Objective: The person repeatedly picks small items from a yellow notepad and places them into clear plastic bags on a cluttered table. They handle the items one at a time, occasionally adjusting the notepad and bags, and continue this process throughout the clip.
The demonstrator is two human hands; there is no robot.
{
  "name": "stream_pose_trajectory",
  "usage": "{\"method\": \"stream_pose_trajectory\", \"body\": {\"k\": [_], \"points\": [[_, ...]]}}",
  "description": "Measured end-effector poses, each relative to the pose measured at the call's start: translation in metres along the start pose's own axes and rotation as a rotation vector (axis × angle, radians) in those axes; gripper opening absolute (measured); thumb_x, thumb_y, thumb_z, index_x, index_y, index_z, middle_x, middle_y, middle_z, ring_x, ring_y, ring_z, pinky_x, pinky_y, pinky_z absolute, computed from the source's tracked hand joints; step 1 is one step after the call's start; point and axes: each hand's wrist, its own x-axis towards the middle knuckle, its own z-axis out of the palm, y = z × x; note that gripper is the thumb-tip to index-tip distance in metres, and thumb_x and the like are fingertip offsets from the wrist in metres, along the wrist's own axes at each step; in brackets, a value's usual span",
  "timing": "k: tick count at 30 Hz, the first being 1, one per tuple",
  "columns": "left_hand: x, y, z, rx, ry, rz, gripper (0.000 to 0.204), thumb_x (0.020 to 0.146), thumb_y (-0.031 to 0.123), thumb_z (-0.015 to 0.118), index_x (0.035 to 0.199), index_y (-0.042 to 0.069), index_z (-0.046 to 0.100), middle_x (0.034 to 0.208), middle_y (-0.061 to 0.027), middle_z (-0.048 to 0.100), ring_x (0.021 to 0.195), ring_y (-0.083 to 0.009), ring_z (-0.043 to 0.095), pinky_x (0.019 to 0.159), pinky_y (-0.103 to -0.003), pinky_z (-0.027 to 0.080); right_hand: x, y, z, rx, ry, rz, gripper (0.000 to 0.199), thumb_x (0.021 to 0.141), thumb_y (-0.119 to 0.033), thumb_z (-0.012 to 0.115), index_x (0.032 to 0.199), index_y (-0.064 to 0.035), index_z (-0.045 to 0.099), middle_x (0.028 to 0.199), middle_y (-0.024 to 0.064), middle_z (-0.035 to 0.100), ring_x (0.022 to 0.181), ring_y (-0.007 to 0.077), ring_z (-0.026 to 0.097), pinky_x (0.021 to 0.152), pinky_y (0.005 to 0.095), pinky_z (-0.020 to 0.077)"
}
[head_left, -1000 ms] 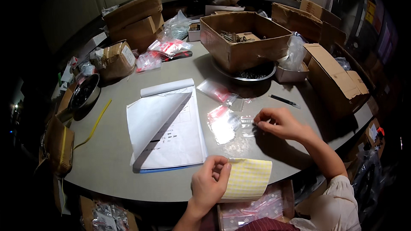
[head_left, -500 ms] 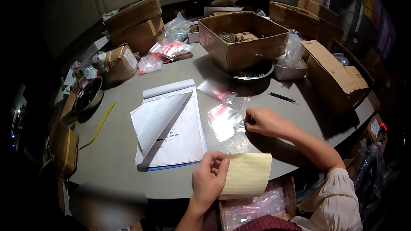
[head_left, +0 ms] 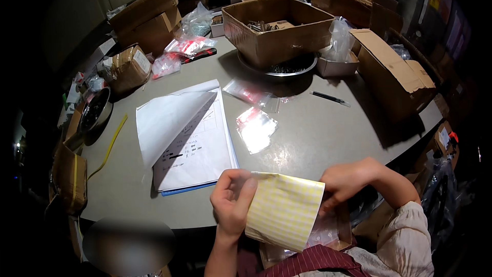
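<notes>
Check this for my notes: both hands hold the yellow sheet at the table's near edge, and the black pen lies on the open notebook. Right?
One slip. The head view shows the pen lying on the bare table, right of the notebook and apart from it. Both the left hand and the right hand do hold the yellow sheet at the near edge.

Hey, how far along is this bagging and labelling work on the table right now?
Looks done: two small clear bags lie flat on the grey table, seemingly filled. In hand: the left hand and right hand hold a yellow label sheet at the table's near edge. Left: the open cardboard box holds loose parts, and more bags sit in a box on the lap.
</notes>
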Motion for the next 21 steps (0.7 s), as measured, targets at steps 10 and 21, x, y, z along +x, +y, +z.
{"method": "stream_pose_trajectory", "body": {"k": [10,21], "points": [[0.002,-0.010,0.000,0.339,0.000,0.106,0.011,0.096,0.001,0.070,0.106,0.000,0.067,0.090,-0.0053,0.074,0.084,-0.0094,0.069,0.078,-0.026,0.055,0.013,-0.004,-0.018,-0.226,0.864,-0.071,0.033,0.082,0.001,0.065,0.115,-0.0028,0.063,0.101,0.0197,0.065,0.093,0.0413,0.066,0.076,0.0469,0.0521],[0.004,-0.012,0.004,0.338,-0.099,0.031,0.012,0.097,0.004,0.073,0.108,-0.001,0.073,0.090,-0.0046,0.075,0.081,-0.0084,0.070,0.071,-0.023,0.054,0.051,-0.028,-0.018,-0.132,0.712,-0.379,0.020,0.099,-0.019,0.072,0.106,-0.0009,0.065,0.103,0.0126,0.067,0.095,0.0279,0.069,0.082,0.0385,0.0554]]}}
